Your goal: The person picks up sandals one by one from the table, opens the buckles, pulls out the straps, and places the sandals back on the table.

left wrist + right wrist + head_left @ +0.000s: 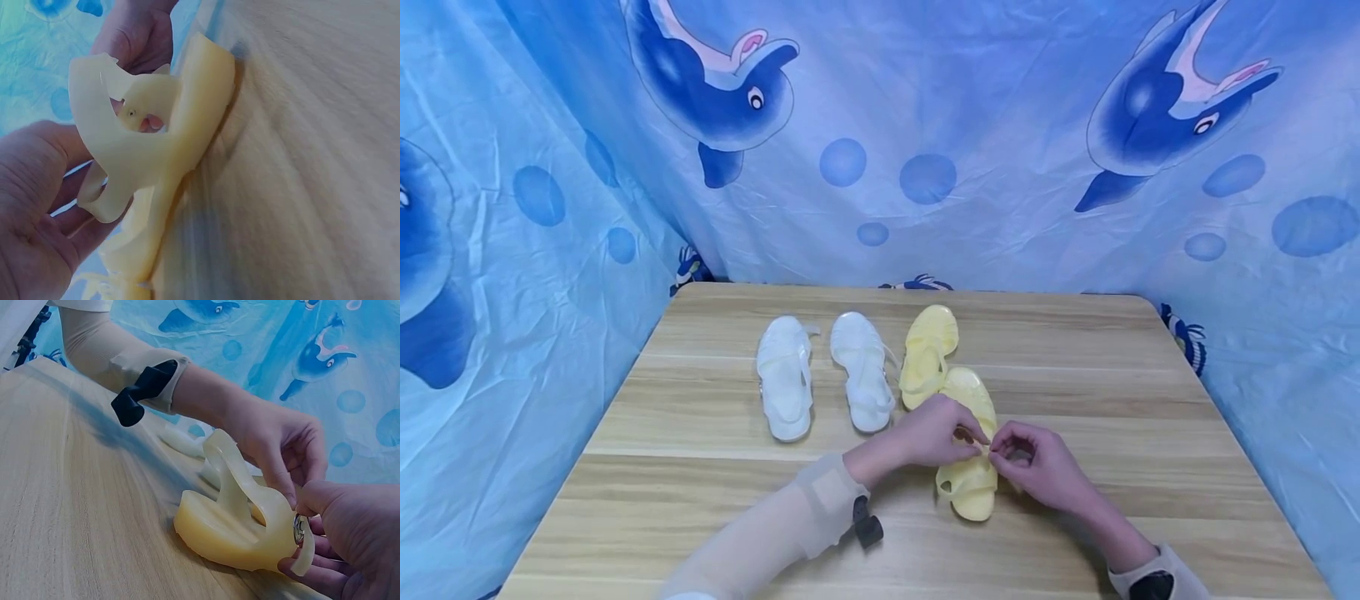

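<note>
Both hands meet over the strap of a yellow jelly sandal (976, 504), which lies sole down on the table, heel nearest. My left hand (934, 432) comes in from its left side and pinches the strap by the buckle. From the right, my right hand (1043, 468) holds the strap's side with thumb and fingers. A round metal buckle (299, 529) and the loose strap end (305, 553) show beside the right fingers in the right wrist view. In the left wrist view the sandal's heel strap (94, 106) stands up. Fingertips partly hide the fastening.
A second yellow sandal (928, 337) lies just behind, touching or nearly touching the first. Two white sandals, one at far left (785, 379) and one nearer (859, 358), lie to the left. The wooden table (700, 500) ends at a blue dolphin-print curtain (1000, 242).
</note>
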`<state>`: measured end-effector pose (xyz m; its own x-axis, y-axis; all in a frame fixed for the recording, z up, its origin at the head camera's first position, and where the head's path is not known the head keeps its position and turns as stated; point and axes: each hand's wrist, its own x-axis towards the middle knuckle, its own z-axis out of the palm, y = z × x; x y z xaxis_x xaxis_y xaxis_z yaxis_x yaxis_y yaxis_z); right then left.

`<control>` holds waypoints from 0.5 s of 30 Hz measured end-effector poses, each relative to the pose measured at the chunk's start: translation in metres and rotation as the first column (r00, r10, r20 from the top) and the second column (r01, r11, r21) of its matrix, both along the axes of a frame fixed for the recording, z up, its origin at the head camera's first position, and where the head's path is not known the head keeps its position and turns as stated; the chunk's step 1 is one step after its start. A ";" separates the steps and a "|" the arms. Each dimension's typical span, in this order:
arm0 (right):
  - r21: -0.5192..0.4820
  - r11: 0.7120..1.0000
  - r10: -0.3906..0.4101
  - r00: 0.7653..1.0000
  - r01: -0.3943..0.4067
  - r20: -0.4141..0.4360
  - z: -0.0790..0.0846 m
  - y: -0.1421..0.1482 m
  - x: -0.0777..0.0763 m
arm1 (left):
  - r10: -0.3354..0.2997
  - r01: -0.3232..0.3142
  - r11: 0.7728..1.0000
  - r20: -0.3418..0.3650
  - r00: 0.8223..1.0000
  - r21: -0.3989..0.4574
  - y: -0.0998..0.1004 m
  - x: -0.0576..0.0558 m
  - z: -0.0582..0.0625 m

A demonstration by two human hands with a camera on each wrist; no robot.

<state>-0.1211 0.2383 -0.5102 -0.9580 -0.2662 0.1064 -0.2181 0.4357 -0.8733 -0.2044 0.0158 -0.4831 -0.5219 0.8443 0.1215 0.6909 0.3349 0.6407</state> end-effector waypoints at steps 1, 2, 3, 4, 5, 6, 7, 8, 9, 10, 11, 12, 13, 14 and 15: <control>-0.002 1.000 0.002 1.000 -0.002 -0.004 0.000 0.000 0.000 | -0.014 0.014 1.000 -0.019 1.000 0.002 0.001 0.000 0.001; -0.004 1.000 0.003 1.000 -0.003 -0.004 0.000 0.000 0.000 | -0.023 0.023 1.000 -0.031 0.999 0.000 0.003 0.000 0.002; -0.006 1.000 0.004 1.000 -0.004 -0.005 0.000 0.000 0.000 | -0.031 0.031 1.000 -0.040 0.999 -0.002 0.003 -0.001 0.003; -0.008 1.000 0.005 1.000 -0.005 -0.002 0.000 0.001 0.000 | -0.037 0.037 0.999 -0.048 0.998 -0.004 0.004 -0.001 0.004; -0.010 1.000 0.006 1.000 -0.006 0.001 0.000 0.001 0.000 | -0.040 0.040 0.999 -0.055 0.998 -0.006 0.004 -0.001 0.004; -0.009 1.000 0.005 1.000 -0.005 0.006 0.000 0.001 0.000 | -0.040 0.040 0.999 -0.053 0.998 -0.008 0.004 -0.001 0.004; -0.008 1.000 0.006 1.000 -0.006 0.011 0.000 0.001 0.000 | -0.037 0.037 0.999 -0.050 0.998 -0.010 0.003 -0.001 0.004; -0.008 1.000 0.007 1.000 -0.006 0.017 0.000 0.001 -0.001 | -0.035 0.035 0.999 -0.048 0.998 -0.013 0.003 -0.001 0.003; -0.007 1.000 0.008 1.000 -0.008 0.023 0.000 0.002 -0.001 | -0.032 0.031 0.999 -0.042 0.999 -0.014 0.002 -0.001 0.002; -0.003 1.000 0.010 1.000 -0.010 0.025 0.000 0.002 -0.001 | -0.025 0.025 1.000 -0.037 0.999 -0.015 0.001 0.000 0.001; 0.000 1.000 0.011 1.000 -0.011 0.029 0.000 0.002 -0.001 | -0.017 0.017 1.000 -0.032 0.999 -0.016 0.000 0.000 -0.001; 0.002 1.000 0.012 0.999 -0.012 0.034 0.000 0.002 -0.001 | -0.008 0.008 1.000 -0.030 1.000 -0.017 -0.001 0.000 -0.002; 0.004 1.000 0.013 0.999 -0.013 0.037 0.000 0.002 -0.001 | 0.000 -0.001 1.000 -0.027 1.000 -0.016 -0.002 0.000 -0.003; 0.007 1.000 0.013 0.999 -0.013 0.038 0.000 0.002 -0.001 | 0.010 -0.010 1.000 -0.024 1.000 -0.017 -0.003 0.000 -0.004; 0.009 1.000 0.012 0.999 -0.013 0.038 0.000 0.003 -0.001 | 0.018 -0.018 1.000 -0.020 1.000 -0.018 -0.004 0.000 -0.004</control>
<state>-0.1222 0.2409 -0.5101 -0.9579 -0.2791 0.0673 -0.1902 0.4413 -0.8769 -0.2046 0.0121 -0.4874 -0.5349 0.8368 0.1172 0.6973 0.3588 0.6205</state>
